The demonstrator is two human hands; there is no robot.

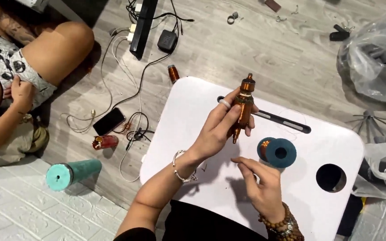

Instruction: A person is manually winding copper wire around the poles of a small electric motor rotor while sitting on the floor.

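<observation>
While left hand (217,127) fingers grip a copper coil (244,107), right hand (260,185) fingers pinched, perhaps on wire, white lap table (193,102), grey floor (264,49)

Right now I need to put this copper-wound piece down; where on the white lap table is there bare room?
Bare patches: the far-left corner of the white lap table, and the strip between the teal spool and the round hole. Crowded: the middle, under the left hand and right hand.

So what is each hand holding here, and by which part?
The left hand grips the copper-wound spindle around its middle. The right hand seems to hold nothing visible.
</observation>
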